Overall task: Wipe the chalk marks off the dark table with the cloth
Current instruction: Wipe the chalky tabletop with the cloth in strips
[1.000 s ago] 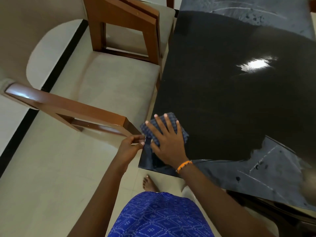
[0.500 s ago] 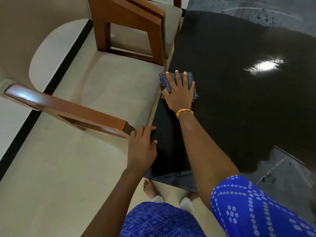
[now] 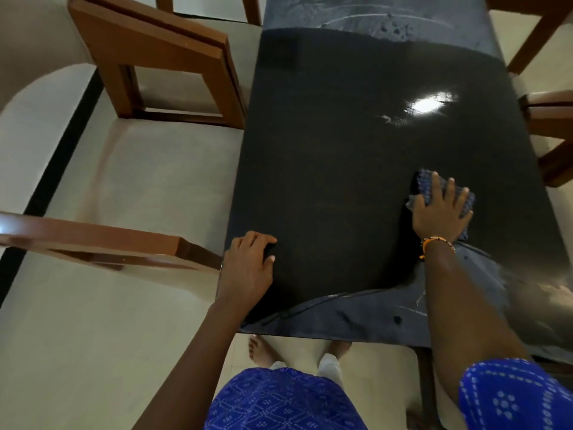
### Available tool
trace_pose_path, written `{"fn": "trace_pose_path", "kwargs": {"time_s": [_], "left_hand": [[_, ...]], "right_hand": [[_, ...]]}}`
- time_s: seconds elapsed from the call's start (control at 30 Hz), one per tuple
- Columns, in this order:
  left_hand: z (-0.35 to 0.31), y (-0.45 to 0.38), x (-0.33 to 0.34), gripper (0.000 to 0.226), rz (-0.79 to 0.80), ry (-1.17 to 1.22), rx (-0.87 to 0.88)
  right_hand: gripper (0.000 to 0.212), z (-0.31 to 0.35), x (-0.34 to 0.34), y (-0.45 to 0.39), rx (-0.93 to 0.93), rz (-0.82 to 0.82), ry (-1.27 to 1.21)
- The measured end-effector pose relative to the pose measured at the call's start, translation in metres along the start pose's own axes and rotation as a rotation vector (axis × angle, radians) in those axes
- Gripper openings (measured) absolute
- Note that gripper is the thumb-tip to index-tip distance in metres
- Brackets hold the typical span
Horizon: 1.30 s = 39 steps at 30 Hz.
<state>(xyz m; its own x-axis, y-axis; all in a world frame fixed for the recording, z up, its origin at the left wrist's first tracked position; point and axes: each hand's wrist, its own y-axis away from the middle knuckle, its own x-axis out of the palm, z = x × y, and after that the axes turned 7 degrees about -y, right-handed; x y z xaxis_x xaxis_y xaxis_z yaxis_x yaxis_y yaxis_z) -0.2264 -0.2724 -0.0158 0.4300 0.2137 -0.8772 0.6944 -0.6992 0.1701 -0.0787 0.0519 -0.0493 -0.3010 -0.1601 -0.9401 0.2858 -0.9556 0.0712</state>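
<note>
The dark table (image 3: 356, 181) fills the middle, with faint chalk marks (image 3: 412, 308) on its near edge. A wooden chair (image 3: 161, 66) stands beside it. The right hand (image 3: 440, 212) presses spread fingers flat on the checked cloth (image 3: 423, 184) near the table's right side. The left hand (image 3: 248, 268) rests loosely curled on the near left edge.

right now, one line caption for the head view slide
Right hand presses checked cloth on dark table
</note>
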Motion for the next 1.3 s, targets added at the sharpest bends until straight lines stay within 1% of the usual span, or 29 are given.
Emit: {"fn": "trace_pose_path", "kwargs": {"time_s": [0.07, 0.17, 0.27, 0.33, 0.43, 0.5, 0.57, 0.63, 0.73, 0.8, 0.9, 0.97, 1.03, 1.1, 1.2, 1.3], "left_hand": [[0.000, 0.001, 0.002, 0.037, 0.002, -0.001, -0.022], [-0.002, 0.004, 0.003, 0.044, 0.012, 0.015, -0.040], [-0.006, 0.008, 0.001, 0.049, 0.009, 0.058, -0.064], [-0.006, 0.009, -0.001, 0.052, -0.025, 0.079, -0.086], [-0.004, 0.014, -0.006, 0.056, -0.086, 0.086, -0.107], [-0.004, 0.019, -0.009, 0.059, -0.122, 0.093, -0.121], [-0.006, 0.023, -0.009, 0.060, -0.151, 0.083, -0.148], [-0.014, 0.026, -0.003, 0.060, -0.164, 0.070, -0.171], [-0.037, 0.030, 0.012, 0.060, -0.150, 0.064, -0.191], [-0.060, 0.032, 0.025, 0.059, -0.120, 0.086, -0.123], [-0.095, 0.034, 0.047, 0.057, -0.054, 0.063, 0.003], [-0.127, 0.035, 0.066, 0.056, -0.032, 0.023, 0.077], [-0.142, 0.035, 0.076, 0.055, -0.016, -0.010, 0.121], [-0.172, 0.038, 0.094, 0.056, 0.012, -0.049, 0.182], [-0.204, 0.043, 0.114, 0.060, 0.048, -0.088, 0.188], [-0.211, 0.048, 0.126, 0.064, 0.079, -0.089, 0.166]], "right_hand": [[0.060, -0.004, -0.002, 0.005, 0.032, 0.012, 0.014], [0.062, 0.021, 0.007, 0.020, 0.024, 0.021, 0.017], [0.063, 0.057, 0.024, 0.050, -0.127, 0.033, 0.029], [0.065, 0.089, 0.039, 0.076, -0.256, 0.058, 0.040], [0.067, 0.141, 0.061, 0.121, -0.460, 0.155, 0.030], [0.067, 0.165, 0.073, 0.150, -0.614, 0.227, 0.025], [0.064, 0.170, 0.079, 0.170, -0.757, 0.288, 0.028], [0.062, 0.159, 0.077, 0.172, -0.852, 0.316, 0.002], [0.061, 0.130, 0.064, 0.157, -0.897, 0.303, -0.038], [0.061, 0.100, 0.052, 0.142, -0.851, 0.272, -0.041], [0.064, 0.045, 0.031, 0.113, -0.716, 0.220, -0.024], [0.066, -0.007, 0.011, 0.089, -0.609, 0.177, 0.008], [0.067, -0.044, -0.003, 0.071, -0.524, 0.143, 0.029], [0.068, -0.099, -0.024, 0.051, -0.419, 0.095, 0.059], [0.067, -0.173, -0.051, 0.027, -0.268, 0.037, 0.043], [0.065, -0.224, -0.071, 0.016, -0.143, -0.016, 0.036]]}}
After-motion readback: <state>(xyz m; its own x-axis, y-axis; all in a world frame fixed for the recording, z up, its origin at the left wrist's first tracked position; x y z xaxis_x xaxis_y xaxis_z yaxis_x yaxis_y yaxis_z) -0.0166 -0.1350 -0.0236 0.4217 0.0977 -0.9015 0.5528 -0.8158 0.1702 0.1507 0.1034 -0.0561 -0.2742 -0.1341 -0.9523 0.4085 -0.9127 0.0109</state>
